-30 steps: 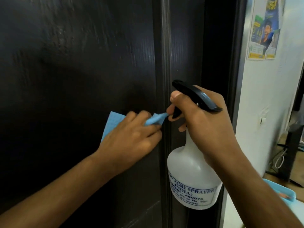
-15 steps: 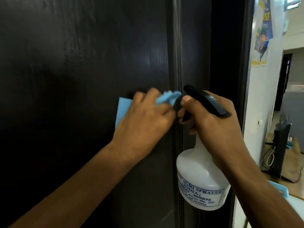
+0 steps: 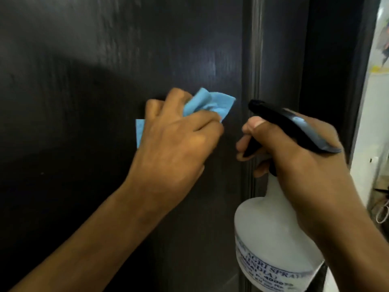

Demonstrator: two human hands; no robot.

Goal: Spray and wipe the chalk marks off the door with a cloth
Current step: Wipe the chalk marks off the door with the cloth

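A dark wooden door (image 3: 105,49) fills most of the view, with faint pale smears near its top. My left hand (image 3: 176,142) presses a crumpled blue cloth (image 3: 212,104) against the door panel, fingers curled over it. Right of it, my right hand (image 3: 299,165) grips the neck of a white spray bottle (image 3: 267,234) with a black trigger head (image 3: 294,127). The nozzle points at the door near the cloth. A finger lies on the trigger. No distinct chalk marks show around the cloth.
A raised vertical moulding (image 3: 252,60) runs down the door just right of the cloth. Past the dark door frame (image 3: 336,81) is a white wall (image 3: 366,144) with a poster at the top right edge.
My left hand has slid the cloth up the door and a little away from the moulding. The right hand with the bottle has risen too, staying beside it.
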